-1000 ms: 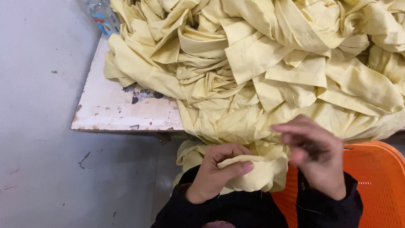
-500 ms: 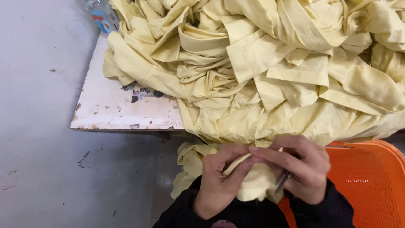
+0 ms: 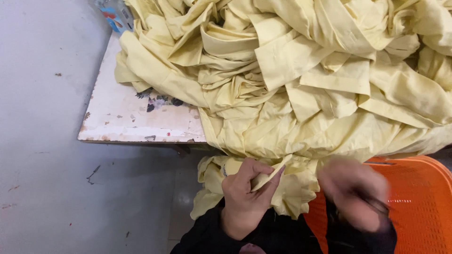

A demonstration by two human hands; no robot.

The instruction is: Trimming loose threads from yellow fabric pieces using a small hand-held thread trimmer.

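Below, the left hand (image 3: 245,197) is pinching a pale yellow fabric edge (image 3: 268,175) hanging off the surface (image 3: 136,124), keeping it taut, while the blurred right hand (image 3: 355,195) is hovering over the orange basket (image 3: 419,197), grip indiscernible.

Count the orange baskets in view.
1. The orange plastic basket sits at bottom right, beside the worn white table, partly behind the blurred right hand. The pale yellow cloth heap may hide others.
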